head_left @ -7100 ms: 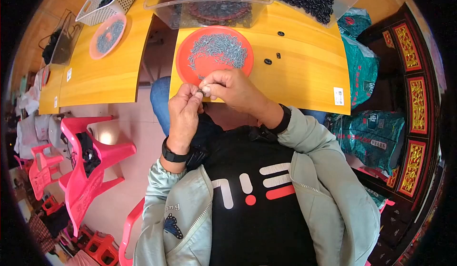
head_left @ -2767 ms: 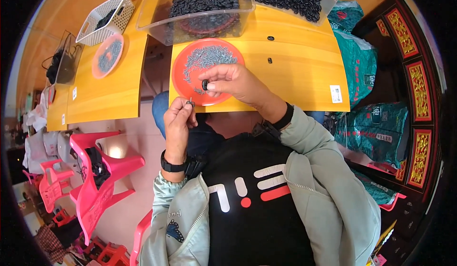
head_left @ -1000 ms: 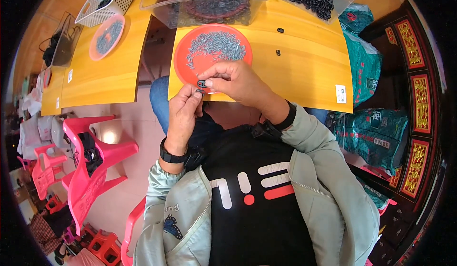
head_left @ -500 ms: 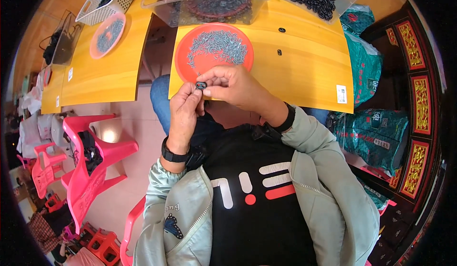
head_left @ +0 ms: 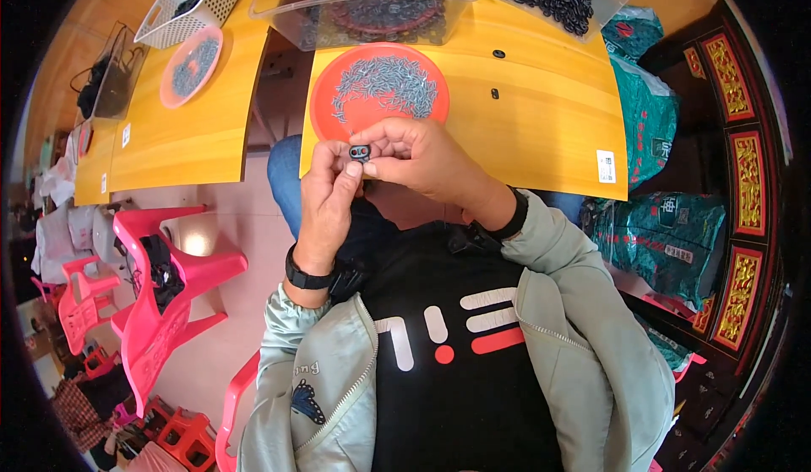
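A small black oval piece with two holes (head_left: 360,153) is pinched between both hands above the table's front edge. My left hand (head_left: 328,183) has its thumb against the piece's lower side, fingers curled behind. From the other side, my right hand (head_left: 422,158) grips it with thumb and bent fingers. Just beyond my hands lies a round red plate (head_left: 325,92), and on it are many slim grey metal bits (head_left: 397,84), too small to tell whether springs or screws. Two loose black pieces (head_left: 498,53) rest on the table to the right.
Clear bins (head_left: 291,23) of black pieces stand at the back of the yellow table (head_left: 541,130). Leftward, past a gap, another table (head_left: 203,130) bears a pink plate (head_left: 167,92) and a white basket (head_left: 156,29). Pink chairs (head_left: 160,303) stand left; green sacks (head_left: 663,227) lie right.
The black piece has turned a little, and its two holes now show more fully. My left thumb and fingers have shifted slightly around it; my right hand stays nearly in place.
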A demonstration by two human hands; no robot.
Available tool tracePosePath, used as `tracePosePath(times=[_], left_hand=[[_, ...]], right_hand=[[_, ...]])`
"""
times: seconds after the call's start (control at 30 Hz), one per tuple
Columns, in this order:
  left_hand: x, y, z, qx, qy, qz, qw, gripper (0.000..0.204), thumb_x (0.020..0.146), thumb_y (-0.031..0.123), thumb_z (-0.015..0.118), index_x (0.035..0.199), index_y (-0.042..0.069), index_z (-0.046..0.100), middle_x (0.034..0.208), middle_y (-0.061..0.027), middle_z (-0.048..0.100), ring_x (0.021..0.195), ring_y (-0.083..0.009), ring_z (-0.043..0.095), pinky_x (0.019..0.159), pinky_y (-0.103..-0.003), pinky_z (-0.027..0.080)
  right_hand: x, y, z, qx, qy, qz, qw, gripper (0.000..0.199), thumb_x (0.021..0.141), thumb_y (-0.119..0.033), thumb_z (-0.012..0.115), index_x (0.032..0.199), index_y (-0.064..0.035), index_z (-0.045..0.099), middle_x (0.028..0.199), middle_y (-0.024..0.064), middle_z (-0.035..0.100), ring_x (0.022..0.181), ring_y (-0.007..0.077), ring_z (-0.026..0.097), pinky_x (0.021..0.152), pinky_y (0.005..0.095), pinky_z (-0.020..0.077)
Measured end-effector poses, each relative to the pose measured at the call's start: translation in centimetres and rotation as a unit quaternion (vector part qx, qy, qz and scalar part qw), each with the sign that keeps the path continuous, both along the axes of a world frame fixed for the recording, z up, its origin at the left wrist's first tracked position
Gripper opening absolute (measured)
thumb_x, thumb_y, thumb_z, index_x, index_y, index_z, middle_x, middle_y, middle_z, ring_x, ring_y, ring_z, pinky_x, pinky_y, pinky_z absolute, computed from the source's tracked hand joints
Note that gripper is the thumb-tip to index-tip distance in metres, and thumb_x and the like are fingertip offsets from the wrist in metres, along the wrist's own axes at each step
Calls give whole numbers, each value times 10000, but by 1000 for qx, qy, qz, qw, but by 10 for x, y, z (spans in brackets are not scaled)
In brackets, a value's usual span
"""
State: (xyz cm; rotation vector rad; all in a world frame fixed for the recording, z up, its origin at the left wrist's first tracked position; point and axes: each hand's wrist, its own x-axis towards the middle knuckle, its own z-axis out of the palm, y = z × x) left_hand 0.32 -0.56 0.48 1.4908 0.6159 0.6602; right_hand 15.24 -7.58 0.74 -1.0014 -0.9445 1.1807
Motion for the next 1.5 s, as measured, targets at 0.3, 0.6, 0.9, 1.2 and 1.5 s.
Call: tracePosePath(times=[0.3,0.6,0.9,1.2,1.5], left_hand=[[-6,7,6,424,66,21,903,167,892,146,512,962,-6,505,725,-151,561,640,-308,569,569,-360,445],[-4,-3,3,435,43,75,896,130,886,127,504,903,-3,505,703,-152,528,620,-326,537,560,-382,423],[0,-4,3,294,25,60,954,156,896,137,487,908,-12,532,718,-157,555,622,-300,556,568,-350,428],[-2,0,6,325,66,64,941,92,861,74,547,835,-14,544,681,-143,551,593,-265,545,558,-321,428],[1,8,-6,270,103,50,956,109,863,83,539,816,-14,543,656,-131,531,572,-231,518,545,-313,412]], right_hand=[[2,-10,14,5,-59,13,998,260,815,-30,612,1069,21,603,805,0,582,743,57,541,656,204,444],[-5,-13,23,19,-82,6,996,241,838,-12,591,1076,23,598,853,11,613,788,58,559,692,209,459],[14,-2,38,-6,-145,-14,989,222,818,-50,621,1031,14,610,879,28,637,813,66,577,691,218,474],[135,73,106,11,-473,-231,850,306,788,-118,634,1073,-9,612,747,85,633,673,154,600,629,278,473],[210,-28,-1,-117,-480,-247,833,193,780,-203,666,880,-38,670,742,59,655,651,132,608,600,264,466]])
